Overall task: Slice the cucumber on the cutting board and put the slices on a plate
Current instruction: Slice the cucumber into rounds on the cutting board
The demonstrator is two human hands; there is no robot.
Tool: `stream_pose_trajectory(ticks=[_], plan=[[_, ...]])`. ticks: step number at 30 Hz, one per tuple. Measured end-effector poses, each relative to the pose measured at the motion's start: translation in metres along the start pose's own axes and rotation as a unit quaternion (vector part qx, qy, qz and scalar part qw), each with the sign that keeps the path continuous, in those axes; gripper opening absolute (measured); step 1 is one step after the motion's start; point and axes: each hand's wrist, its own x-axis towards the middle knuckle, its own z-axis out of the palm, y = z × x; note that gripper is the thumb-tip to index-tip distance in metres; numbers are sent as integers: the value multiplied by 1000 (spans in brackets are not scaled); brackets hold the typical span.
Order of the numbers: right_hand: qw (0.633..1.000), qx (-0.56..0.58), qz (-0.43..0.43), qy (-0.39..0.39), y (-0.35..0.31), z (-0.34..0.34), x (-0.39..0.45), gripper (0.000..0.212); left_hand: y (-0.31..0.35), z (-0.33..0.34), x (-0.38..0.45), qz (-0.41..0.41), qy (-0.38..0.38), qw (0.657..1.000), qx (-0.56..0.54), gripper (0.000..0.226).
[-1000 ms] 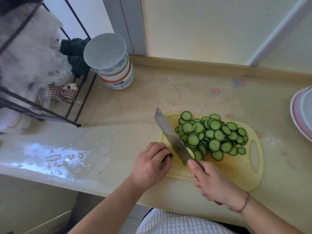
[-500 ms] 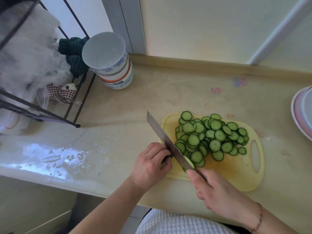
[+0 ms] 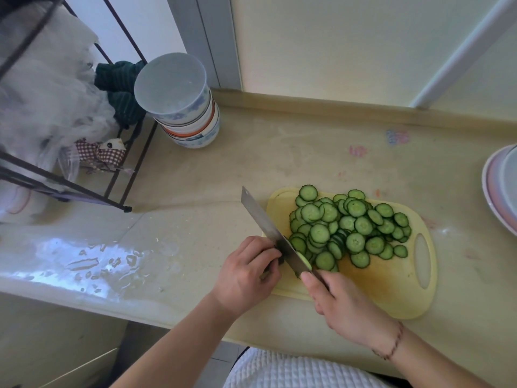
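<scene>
Beige counter [image 3: 251, 175], wet and glossy at its left; wire rack [image 3: 70, 189] at far left, stacked bowls [image 3: 181, 107] beside it, plate [image 3: 500, 191] at the right edge, well apart from the board. Yellow plastic board [image 3: 391, 281] near the front edge, handle hole to the right. Heap of slices [image 3: 349, 231] across the board's far half, none yet on the plate. Left hand [image 3: 246, 273] curled over the board's left end, gripping the last cucumber stub [image 3: 281, 260], almost wholly hidden under the fingers. Right hand [image 3: 335, 298] closed round the knife [image 3: 274, 236] handle, blade angled away and left, down at the stub, one slice [image 3: 305, 260] clinging to its right face.

Risks, as judged: stub now very short, so fingertips just beside the edge and a cut likely should the blade wander left; wet counter under the board, so possible sliding under a hard stroke; clinging slice liable to drop off the board when the blade lifts.

Against half a second earlier: blade tip slightly farther right, blade lower and close against the left fingers; right hand nearer the board; heap unchanged; plate untouched
</scene>
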Motion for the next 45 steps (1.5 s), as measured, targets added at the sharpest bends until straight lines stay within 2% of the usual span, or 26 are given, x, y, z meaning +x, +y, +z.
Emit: stream_pose_trajectory(ticks=[5,9,18,24,33,36,45], plan=[[998,61,14,-24,-10,-5,-14,45,2,0,1,-2,12,1000,-2,5],[997,77,-10,-20,-17,-7,-26,50,2,1,1,-8,19,1000,-3,5],[999,16,-25,-15,-19,-4,-24,50,3,2,3,-23,29,999,-12,8],[999,-32,-1,-13,-8,9,-3,52,5,4,-2,-9,18,1000,-11,7],[998,57,19,-16,-7,-2,-10,46,5,1,-3,-6,19,1000,2,6],[997,79,0,-22,-10,-3,-19,47,5,1,-3,-15,20,1000,5,8],[999,38,-29,-20,-14,-2,-25,50,2,2,-3,-16,26,1000,-3,9]])
